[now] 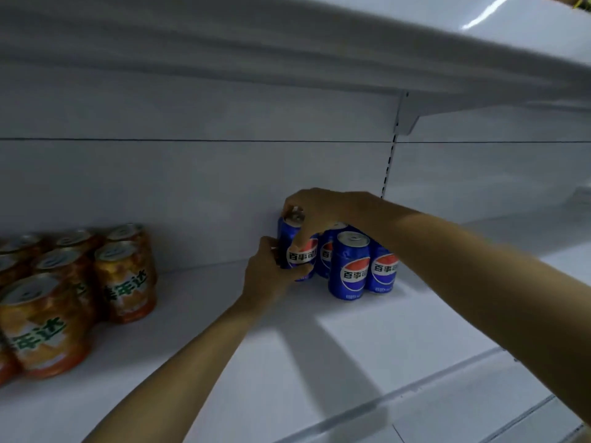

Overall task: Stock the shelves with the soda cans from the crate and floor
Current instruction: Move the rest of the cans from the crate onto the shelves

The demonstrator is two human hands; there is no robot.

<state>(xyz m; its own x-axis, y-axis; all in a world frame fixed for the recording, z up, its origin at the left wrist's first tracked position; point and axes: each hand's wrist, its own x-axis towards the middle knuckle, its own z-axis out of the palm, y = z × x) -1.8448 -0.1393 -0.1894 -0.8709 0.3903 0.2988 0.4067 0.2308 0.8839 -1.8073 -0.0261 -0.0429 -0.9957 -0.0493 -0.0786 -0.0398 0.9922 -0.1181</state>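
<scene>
A blue soda can (289, 238) stands upright near the back of the white shelf (319, 362), at the left end of a small cluster of blue cans (350, 266). My right hand (319, 209) grips this can from above, fingers curled over its top and thumb down its front. My left hand (267, 276) holds the same can low on its left side, fingers wrapped round its base. Several orange soda cans (124, 276) stand grouped at the left of the shelf.
An upper shelf (319, 52) hangs overhead with a bracket (406, 116) at the slotted upright. The white back panel (192, 180) lies close behind the cans. A stretch of bare shelf separates the orange and blue groups. The shelf's front rail (415, 385) runs bottom right.
</scene>
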